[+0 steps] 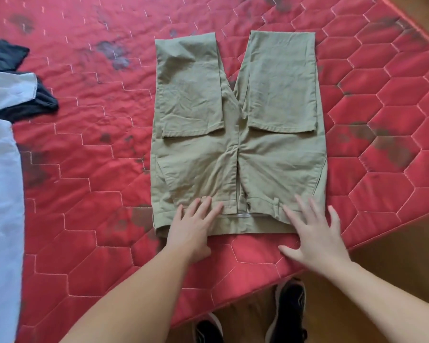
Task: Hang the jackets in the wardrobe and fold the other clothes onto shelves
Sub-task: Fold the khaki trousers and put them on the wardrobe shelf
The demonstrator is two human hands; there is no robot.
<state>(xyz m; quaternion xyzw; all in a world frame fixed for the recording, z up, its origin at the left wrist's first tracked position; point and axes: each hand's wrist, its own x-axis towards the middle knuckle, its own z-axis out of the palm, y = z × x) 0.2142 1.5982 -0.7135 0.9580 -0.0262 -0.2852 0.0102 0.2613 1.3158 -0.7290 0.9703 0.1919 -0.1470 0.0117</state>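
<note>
So the khaki trousers (238,149) are laid out flat on a red quilted mattress (89,194), roughly in the middle of it, waistband toward the person. Both legs are folded back up over the seat, so the hems sit side by side just above the crotch area with a narrow V-shaped gap between them where red shows through. Fabric looks like a light cotton twill, pretty creased, with belt loops and a small dark button visible at the waistband.

Left hand (193,229) lies flat on the left part of the waistband, fingers straight and spread, nothing gripped. Right hand (312,231) does the same on the right side, fingers fanned out, palm hanging partly over the mattress edge. Just pressing, no pinching.

Around it: off to the left edge there's a pale blue-white garment (3,169), thin and smooth-looking, lying on top of a dark black garment (32,107) that pokes out beneath it. Both well apart from the trousers, nothing overlapping.

The mattress has stitched hexagon quilting and lots of dark grey blotchy stains. Its corner points toward the person, with a wooden floor (394,256) below and black shoes (287,310) standing there.
</note>
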